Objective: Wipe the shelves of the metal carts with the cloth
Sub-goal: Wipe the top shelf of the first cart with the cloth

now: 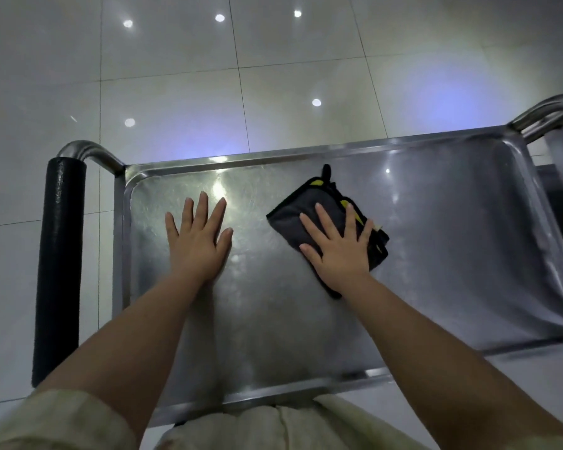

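Top shelf [452, 238] wipe in hand. Right hand [338, 251] flat, fingers spread, pressing the folded grey cloth [293, 212] mid-shelf, well away from the black-padded handle [59, 254]. Left hand [197, 241] flat and empty on bare metal, between handle and cloth. Suggest even palm pressure, overlapping strokes away from the handle, and extra passes into the rim corners.

Nothing legible appears anywhere: no text, brand, number or sign can be read. The folded dark cloth [291, 219] carries a small pale tag [378, 226] at its right edge, beside the fingers resting there. The tag is too small and blurred to show any lettering.
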A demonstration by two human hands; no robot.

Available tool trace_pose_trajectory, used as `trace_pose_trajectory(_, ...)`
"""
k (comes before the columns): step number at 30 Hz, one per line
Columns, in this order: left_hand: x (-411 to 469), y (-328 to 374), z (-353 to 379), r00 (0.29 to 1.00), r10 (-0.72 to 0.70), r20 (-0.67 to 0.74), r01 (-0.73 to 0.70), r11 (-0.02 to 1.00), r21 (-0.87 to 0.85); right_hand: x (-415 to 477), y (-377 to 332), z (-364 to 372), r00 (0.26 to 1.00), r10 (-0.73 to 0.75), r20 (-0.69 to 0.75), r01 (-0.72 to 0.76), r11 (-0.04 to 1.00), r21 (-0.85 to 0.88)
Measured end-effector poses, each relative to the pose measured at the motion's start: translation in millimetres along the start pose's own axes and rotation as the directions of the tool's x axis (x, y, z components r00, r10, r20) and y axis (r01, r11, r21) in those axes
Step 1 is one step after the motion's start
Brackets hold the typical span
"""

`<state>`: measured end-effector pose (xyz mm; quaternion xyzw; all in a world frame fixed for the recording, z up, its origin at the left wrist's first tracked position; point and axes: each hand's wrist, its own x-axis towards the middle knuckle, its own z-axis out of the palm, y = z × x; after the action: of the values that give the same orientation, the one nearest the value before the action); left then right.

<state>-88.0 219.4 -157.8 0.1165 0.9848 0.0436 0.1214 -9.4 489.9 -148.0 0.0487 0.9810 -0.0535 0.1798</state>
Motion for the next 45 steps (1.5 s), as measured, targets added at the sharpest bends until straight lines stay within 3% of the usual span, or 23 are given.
trace_pose_trajectory(4,0,4,-3,0.999,-0.006,0.033,0.005,1.000,0.011,-68,-5,31,0.992,-0.130,-0.009,0.129,0.991,-0.041)
trace_pose_trajectory(9,-37,11,0,0.999,-0.023,0.037,0.028,0.992,-0.120,-129,3,52,0.975,-0.222,0.002,0.220,0.968,-0.118)
trace_pose_trajectory(11,-77,4,11,0.998,-0.005,0.057,0.011,0.994,-0.110,-143,-2,57,0.980,-0.200,0.009,0.199,0.972,-0.125)
trace_pose_trajectory(15,-164,-19,31,0.999,0.007,0.040,-0.005,0.999,-0.054,-151,-39,60,1.000,-0.023,0.005,0.023,0.998,-0.063)
trace_pose_trajectory(20,-213,-40,35,0.989,-0.145,-0.038,0.136,0.975,-0.178,-166,-126,67,0.995,0.098,0.000,-0.098,0.995,0.029)
trace_pose_trajectory(23,-222,-42,32,0.980,-0.178,-0.085,0.154,0.960,-0.234,-176,-174,74,0.997,0.076,0.019,-0.077,0.996,0.050)
trace_pose_trajectory(27,-231,-44,26,0.963,-0.238,-0.123,0.174,0.906,-0.386,-188,-204,84,0.996,-0.077,0.038,0.077,0.997,0.007)
trace_pose_trajectory(33,-257,-42,25,0.986,-0.157,-0.049,0.136,0.945,-0.296,-197,-168,85,0.966,-0.257,0.027,0.258,0.964,-0.060)
trace_pose_trajectory(37,-278,-27,29,0.993,-0.120,0.024,0.122,0.971,-0.204,-208,-130,83,0.948,-0.319,-0.010,0.319,0.946,0.056)
trace_pose_trajectory(40,-293,-6,31,0.990,-0.138,0.007,0.137,0.976,-0.171,-217,-103,78,0.934,-0.345,-0.092,0.356,0.917,0.179)
trace_pose_trajectory(45,-330,44,28,0.987,-0.153,-0.042,0.149,0.984,-0.097,-254,-50,80,0.892,-0.430,-0.141,0.447,0.884,0.138)
